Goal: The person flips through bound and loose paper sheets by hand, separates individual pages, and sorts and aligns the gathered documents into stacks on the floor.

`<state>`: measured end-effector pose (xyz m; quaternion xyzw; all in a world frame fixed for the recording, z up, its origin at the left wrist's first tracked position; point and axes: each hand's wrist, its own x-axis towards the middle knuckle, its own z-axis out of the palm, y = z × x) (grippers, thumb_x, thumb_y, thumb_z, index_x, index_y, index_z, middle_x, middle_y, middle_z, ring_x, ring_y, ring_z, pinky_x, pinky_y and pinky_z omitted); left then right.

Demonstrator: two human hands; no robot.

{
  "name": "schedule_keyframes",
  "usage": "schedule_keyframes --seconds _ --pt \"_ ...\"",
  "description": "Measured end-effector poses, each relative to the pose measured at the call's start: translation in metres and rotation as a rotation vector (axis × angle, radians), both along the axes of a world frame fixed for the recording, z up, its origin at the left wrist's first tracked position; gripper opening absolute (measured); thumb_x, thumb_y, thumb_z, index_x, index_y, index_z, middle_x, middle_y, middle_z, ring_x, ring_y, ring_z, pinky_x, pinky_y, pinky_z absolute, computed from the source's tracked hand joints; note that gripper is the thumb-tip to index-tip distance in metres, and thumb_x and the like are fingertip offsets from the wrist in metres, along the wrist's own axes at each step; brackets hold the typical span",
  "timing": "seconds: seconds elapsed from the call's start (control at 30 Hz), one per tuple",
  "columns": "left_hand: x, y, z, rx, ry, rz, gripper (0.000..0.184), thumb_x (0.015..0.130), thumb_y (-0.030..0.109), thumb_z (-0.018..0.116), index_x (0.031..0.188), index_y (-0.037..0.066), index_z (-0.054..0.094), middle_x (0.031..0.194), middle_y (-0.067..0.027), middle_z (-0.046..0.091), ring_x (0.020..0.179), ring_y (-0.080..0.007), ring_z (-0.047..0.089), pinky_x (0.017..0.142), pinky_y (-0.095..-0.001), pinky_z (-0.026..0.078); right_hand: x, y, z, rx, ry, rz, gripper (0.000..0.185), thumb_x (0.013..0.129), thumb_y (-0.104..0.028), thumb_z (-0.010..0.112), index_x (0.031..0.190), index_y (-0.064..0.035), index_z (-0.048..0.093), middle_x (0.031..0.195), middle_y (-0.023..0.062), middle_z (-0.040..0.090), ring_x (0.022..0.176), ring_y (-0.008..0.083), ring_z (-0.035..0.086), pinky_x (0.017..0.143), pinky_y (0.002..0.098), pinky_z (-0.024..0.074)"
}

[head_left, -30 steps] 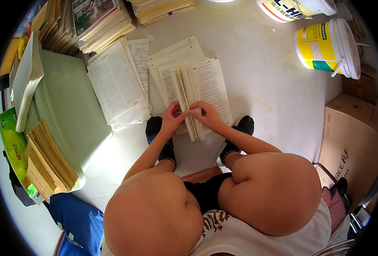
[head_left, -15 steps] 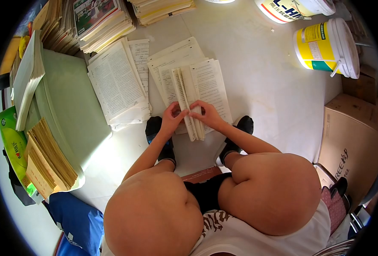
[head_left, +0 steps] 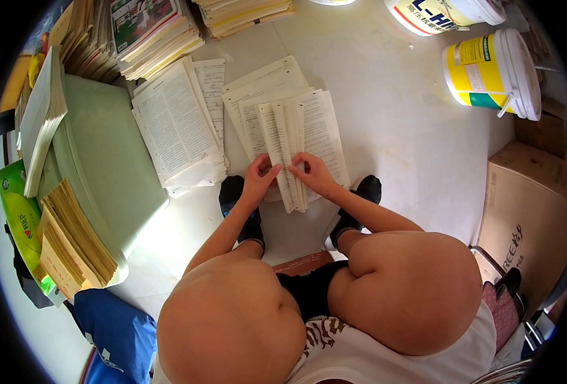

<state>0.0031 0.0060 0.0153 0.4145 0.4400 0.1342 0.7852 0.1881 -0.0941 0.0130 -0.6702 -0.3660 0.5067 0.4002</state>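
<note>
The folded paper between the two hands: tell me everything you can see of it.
The folded paper is off-white and narrow, with rows of print too small to read and several long layers. It lies lengthwise near to far over loose printed sheets, its near end reaching past them. The left hand touches its left side, the right hand its right; how firmly is unclear.

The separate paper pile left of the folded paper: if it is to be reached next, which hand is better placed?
Probably the left hand: it is nearer the pile, on that side of the folded paper. The right hand is farther, at the paper's other side.
</note>
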Motion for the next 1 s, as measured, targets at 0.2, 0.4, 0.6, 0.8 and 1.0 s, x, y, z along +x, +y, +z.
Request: schedule_keyframes --seconds 0.2,0.4,0.6,0.8,1.0 --pt "-0.001 -0.001 -0.001 -0.035 -0.024 0.031 0.032 0.099 0.019 0.070 0.125 0.002 0.061 0.109 -0.0055 0.071 0.095 -0.0098 0.067 0.077 -0.0264 0.060 -0.001 -0.005 -0.006 0.002 0.083 -0.034 0.018 0.095 -0.014 0.069 0.090 -0.0017 0.057 0.073 0.0053 0.059 0.063 0.0120 0.054 0.061 0.0297 0.0472" --pt "-0.001 0.001 0.000 -0.043 -0.016 0.024 0.032 0.099 0.020 0.070 0.124 0.003 0.060 0.105 -0.0046 0.070 0.092 -0.0094 0.067 0.073 -0.0265 0.060 -0.001 -0.004 0.007 0.034 -0.001 -0.010 0.018 0.097 -0.008 0.068 0.089 -0.0004 0.053 0.077 0.0052 0.062 0.072 0.0082 0.060 0.069 0.0263 0.0536" --pt "-0.004 0.000 -0.006 -0.061 -0.045 0.025 0.033 0.099 0.020 0.071 0.125 0.002 0.060 0.106 -0.0054 0.070 0.092 -0.0099 0.067 0.073 -0.0271 0.060 -0.004 -0.002 0.013 0.081 -0.064 0.005 0.020 0.094 -0.008 0.071 0.089 0.0000 0.053 0.074 0.0086 0.063 0.066 0.0140 0.064 0.063 0.0304 0.0540" --pt "-0.004 0.000 -0.006 -0.025 -0.084 0.038 0.034 0.099 0.018 0.071 0.126 0.002 0.059 0.106 -0.0076 0.071 0.092 -0.0110 0.068 0.072 -0.0278 0.060 -0.005 0.000 0.017 0.061 -0.032 -0.034 0.016 0.096 -0.004 0.068 0.093 -0.0007 0.053 0.074 0.0091 0.063 0.067 0.0153 0.065 0.065 0.0292 0.0550" --pt "-0.006 0.000 -0.010 -0.041 -0.072 0.029 0.037 0.099 0.021 0.070 0.129 0.002 0.058 0.106 -0.0078 0.070 0.088 -0.0114 0.068 0.071 -0.0269 0.060 -0.007 0.000 0.014 0.089 -0.093 0.010 0.013 0.093 -0.004 0.068 0.105 -0.0026 0.064 0.090 0.0108 0.066 0.069 0.0181 0.063 0.067 0.0305 0.0553"
